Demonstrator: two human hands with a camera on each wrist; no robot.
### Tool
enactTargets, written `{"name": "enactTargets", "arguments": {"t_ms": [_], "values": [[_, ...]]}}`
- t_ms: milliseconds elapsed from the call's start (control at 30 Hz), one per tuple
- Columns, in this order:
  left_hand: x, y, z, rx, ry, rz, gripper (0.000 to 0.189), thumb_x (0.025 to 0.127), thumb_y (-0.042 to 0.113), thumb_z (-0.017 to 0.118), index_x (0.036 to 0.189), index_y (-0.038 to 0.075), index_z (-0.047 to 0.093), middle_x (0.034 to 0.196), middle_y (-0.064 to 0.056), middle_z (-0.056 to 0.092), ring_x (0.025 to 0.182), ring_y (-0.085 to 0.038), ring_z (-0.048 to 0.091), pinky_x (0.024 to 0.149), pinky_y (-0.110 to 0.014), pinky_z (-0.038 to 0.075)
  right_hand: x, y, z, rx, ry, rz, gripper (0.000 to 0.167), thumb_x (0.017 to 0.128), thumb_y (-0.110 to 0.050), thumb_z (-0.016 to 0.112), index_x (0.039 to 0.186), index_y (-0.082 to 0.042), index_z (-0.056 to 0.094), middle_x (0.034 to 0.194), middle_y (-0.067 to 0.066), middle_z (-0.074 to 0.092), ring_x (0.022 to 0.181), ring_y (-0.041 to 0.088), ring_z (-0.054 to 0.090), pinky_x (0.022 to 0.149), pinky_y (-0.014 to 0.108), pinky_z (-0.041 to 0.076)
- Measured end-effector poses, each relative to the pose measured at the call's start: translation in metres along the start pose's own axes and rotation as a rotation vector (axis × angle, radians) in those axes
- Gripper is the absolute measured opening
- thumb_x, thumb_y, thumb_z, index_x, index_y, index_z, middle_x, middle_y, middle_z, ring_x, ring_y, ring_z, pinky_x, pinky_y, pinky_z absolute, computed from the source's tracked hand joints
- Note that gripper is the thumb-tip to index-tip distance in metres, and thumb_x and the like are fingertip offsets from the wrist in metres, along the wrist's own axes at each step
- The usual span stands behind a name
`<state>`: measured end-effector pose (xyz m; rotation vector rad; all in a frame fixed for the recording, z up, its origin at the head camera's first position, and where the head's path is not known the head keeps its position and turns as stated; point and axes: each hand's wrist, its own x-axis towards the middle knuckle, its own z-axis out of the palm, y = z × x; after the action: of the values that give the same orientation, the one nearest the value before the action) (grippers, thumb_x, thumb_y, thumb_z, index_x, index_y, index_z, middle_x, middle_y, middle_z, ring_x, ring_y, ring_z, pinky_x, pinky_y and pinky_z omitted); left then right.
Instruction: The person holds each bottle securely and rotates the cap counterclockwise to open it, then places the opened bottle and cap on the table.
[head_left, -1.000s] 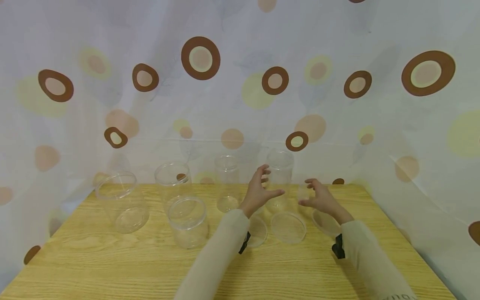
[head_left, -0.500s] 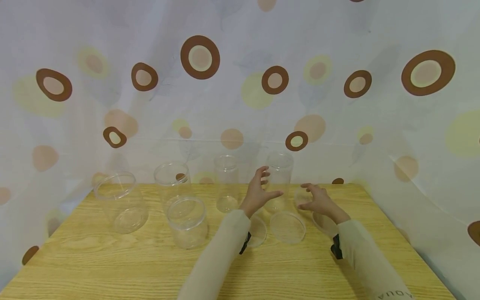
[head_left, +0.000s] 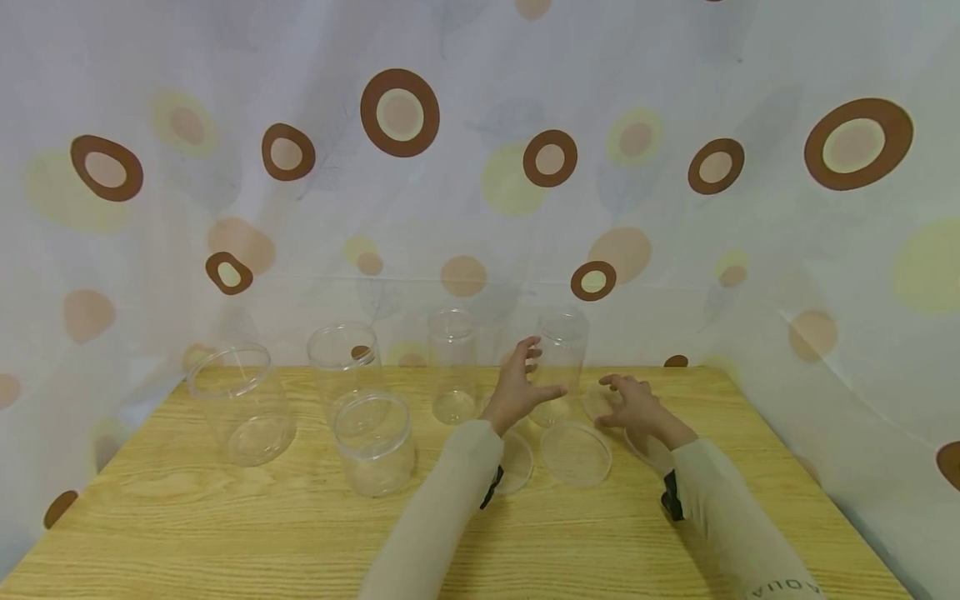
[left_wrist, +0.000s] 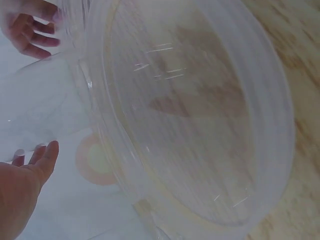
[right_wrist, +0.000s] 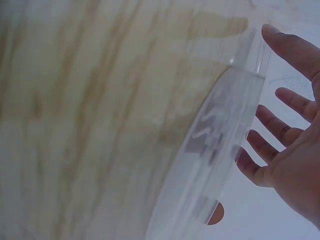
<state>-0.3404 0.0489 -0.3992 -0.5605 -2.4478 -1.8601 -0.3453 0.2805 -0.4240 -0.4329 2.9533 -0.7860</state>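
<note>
My left hand is beside a tall clear jar, thumb spread and fingers gently curved. The left wrist view shows its fingertips right at the jar's side, not wrapped around it. Just right of the jar, my right hand holds a round clear lid low over the table, fingers at its far rim and thumb at its near rim. In the right wrist view the right hand is partly behind clear plastic. Another clear lid lies in front, between the hands.
More clear lids lie under my left wrist and beneath my right forearm. To the left stand several clear jars, including a wide one, a short one and a slim one. A patterned curtain hangs behind the wooden table.
My right hand has come down and slightly left, and its lid has tipped flatter toward the table. The tall jar and my left hand have shifted slightly right.
</note>
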Motion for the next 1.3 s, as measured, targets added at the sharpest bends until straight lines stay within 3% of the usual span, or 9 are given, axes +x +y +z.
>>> {"name": "enactTargets", "arguments": {"t_ms": [467, 567, 700, 833, 1033, 1300], "values": [[-0.002, -0.001, -0.002, 0.025, -0.018, -0.021, 0.086, 0.075, 0.018, 0.076, 0.144, 0.02, 0.023, 0.142, -0.011, 0.037, 0.127, -0.032, 0.039, 0.099, -0.047, 0.039, 0.0, 0.001, 0.002, 0.016, -0.007, -0.028, 0.076, 0.075, -0.032, 0.075, 0.131, 0.005, 0.039, 0.126, 0.032, 0.04, 0.111, 0.05, 0.033, 0.083, 0.061, 0.037], [-0.002, 0.0, -0.004, 0.059, -0.028, -0.027, 0.088, 0.074, 0.021, 0.077, 0.144, 0.02, 0.023, 0.143, -0.012, 0.036, 0.128, -0.032, 0.038, 0.1, -0.047, 0.038, -0.001, 0.001, 0.0, 0.016, -0.001, -0.029, 0.075, 0.076, -0.03, 0.074, 0.131, 0.005, 0.039, 0.126, 0.032, 0.04, 0.111, 0.05, 0.032, 0.084, 0.061, 0.037], [0.0, 0.006, -0.009, 0.134, -0.04, 0.014, 0.091, 0.073, 0.024, 0.078, 0.144, 0.017, 0.021, 0.142, -0.013, 0.036, 0.129, -0.035, 0.037, 0.101, -0.046, 0.037, -0.002, -0.001, -0.007, 0.021, 0.019, -0.067, 0.071, 0.078, -0.026, 0.072, 0.131, 0.006, 0.037, 0.127, 0.033, 0.039, 0.113, 0.053, 0.03, 0.085, 0.064, 0.036], [0.002, 0.016, -0.018, 0.202, -0.05, 0.069, 0.094, 0.072, 0.023, 0.078, 0.145, 0.013, 0.019, 0.143, -0.014, 0.035, 0.13, -0.036, 0.036, 0.103, -0.045, 0.035, -0.005, -0.005, -0.017, 0.027, 0.052, -0.112, 0.069, 0.08, -0.024, 0.071, 0.131, 0.006, 0.037, 0.126, 0.034, 0.039, 0.115, 0.054, 0.031, 0.086, 0.064, 0.035], [-0.004, 0.034, -0.037, 0.277, -0.095, 0.086, 0.095, 0.074, 0.028, 0.077, 0.145, 0.011, 0.016, 0.146, -0.013, 0.031, 0.133, -0.031, 0.032, 0.105, -0.044, 0.033, -0.011, -0.011, -0.036, 0.006, 0.121, -0.164, 0.067, 0.081, -0.026, 0.069, 0.132, 0.006, 0.037, 0.127, 0.031, 0.041, 0.116, 0.048, 0.037, 0.09, 0.063, 0.033], [-0.025, 0.055, -0.068, 0.347, -0.158, 0.11, 0.091, 0.078, 0.036, 0.072, 0.146, 0.017, 0.015, 0.148, -0.007, 0.028, 0.134, -0.029, 0.031, 0.105, -0.045, 0.033, -0.026, -0.025, -0.064, 0.033, 0.218, -0.209, 0.065, 0.082, -0.025, 0.069, 0.131, 0.006, 0.039, 0.128, 0.03, 0.041, 0.115, 0.046, 0.036, 0.092, 0.063, 0.025]]}}
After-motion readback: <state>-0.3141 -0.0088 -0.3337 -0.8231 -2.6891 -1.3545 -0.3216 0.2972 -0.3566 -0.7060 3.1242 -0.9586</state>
